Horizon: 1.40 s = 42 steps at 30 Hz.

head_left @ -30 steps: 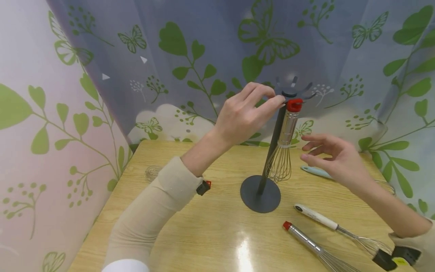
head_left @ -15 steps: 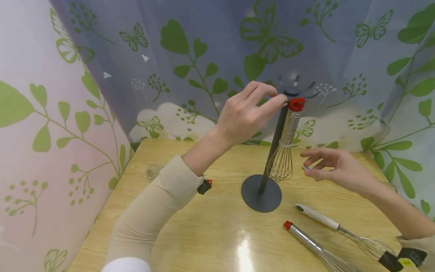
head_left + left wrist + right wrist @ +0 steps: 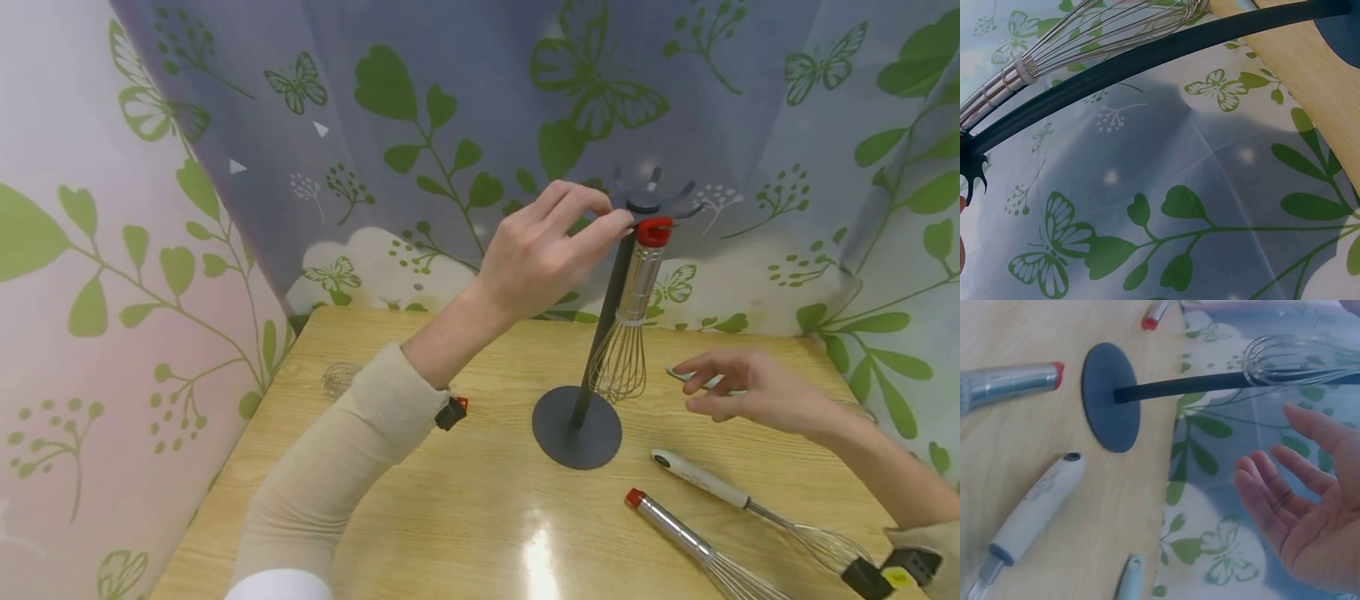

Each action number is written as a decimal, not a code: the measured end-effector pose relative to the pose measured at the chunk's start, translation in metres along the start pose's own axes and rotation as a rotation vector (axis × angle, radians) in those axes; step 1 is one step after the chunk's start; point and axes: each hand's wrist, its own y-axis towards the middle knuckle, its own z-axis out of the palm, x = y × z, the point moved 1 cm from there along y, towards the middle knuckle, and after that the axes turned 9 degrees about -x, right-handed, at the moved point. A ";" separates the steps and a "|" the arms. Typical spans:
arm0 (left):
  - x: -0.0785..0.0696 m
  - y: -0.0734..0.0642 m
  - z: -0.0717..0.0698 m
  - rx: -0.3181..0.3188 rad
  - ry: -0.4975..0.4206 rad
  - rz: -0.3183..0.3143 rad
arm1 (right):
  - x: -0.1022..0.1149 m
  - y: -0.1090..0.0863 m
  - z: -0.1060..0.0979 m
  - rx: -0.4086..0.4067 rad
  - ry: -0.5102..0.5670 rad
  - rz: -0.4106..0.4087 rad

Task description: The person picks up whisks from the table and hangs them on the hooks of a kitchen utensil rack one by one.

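The left hand (image 3: pixel 542 250) pinches the utensil stand (image 3: pixel 611 298), ideally firmly, while the empty, relaxed right hand (image 3: pixel 750 392) should avoid the hanging red-capped whisk (image 3: pixel 637 296).

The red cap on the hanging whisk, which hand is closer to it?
The left hand. It is right beside the red cap, at the top of the stand. The right hand is lower down, off to the right, well apart from it.

I'm facing a pale wooden table (image 3: pixel 450 525).
Dark stand (image 3: pixel 608 310) is standing on its round base (image 3: pixel 558 437); to my right, red-tipped steel whisk (image 3: pixel 697 546), white-handled whisk (image 3: pixel 738 498) and, farther back, pale-blue handle (image 3: pixel 1130 580) are lying; to my left, another whisk (image 3: pixel 339 380) is lying, partly hidden.
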 end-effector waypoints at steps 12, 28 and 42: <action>-0.001 -0.001 0.000 0.002 -0.006 -0.002 | -0.034 0.001 0.009 0.122 0.052 0.038; -0.003 0.000 0.000 -0.002 -0.008 -0.013 | -0.074 -0.007 0.016 0.216 0.108 0.089; -0.003 0.000 -0.001 -0.003 -0.007 -0.009 | -0.098 -0.010 0.028 0.248 0.153 0.062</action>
